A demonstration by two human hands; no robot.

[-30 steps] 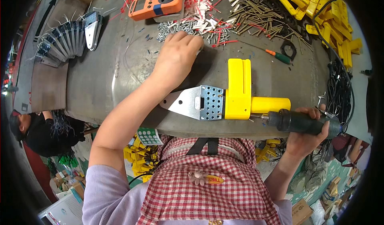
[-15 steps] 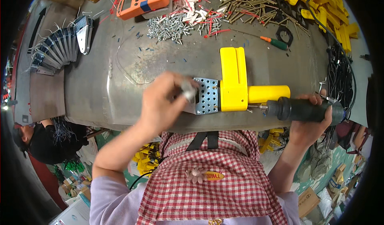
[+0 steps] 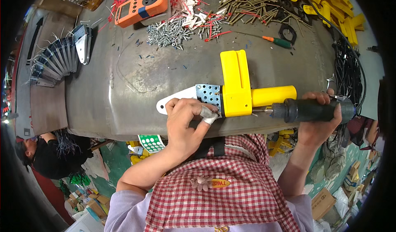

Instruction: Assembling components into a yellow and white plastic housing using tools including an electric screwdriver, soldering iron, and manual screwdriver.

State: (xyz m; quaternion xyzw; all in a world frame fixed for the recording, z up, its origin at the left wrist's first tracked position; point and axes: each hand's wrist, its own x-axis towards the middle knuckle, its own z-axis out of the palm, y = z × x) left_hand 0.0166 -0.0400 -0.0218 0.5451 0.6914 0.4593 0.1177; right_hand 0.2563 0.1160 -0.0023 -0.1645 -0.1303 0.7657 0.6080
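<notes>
You wear a red-and-white checked apron (image 3: 222, 190) over lilac sleeves (image 3: 123, 215). A pale flower pin (image 3: 201, 183) sits at its centre. White tape wraps your left hand's fingertip (image 3: 208, 114) at three o'clock.

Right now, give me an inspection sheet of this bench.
Surface: grey metal bench, scratched.
Job's things: yellow plastic housing with perforated metal plate, lying at the front edge.
Clutter: screw pile, orange meter, green screwdriver, stacked plates.
Hands: left hand on the plate; right hand grips a black power driver.
Cables: black cable bundle at right.
Surroundings: another person below left.
</notes>
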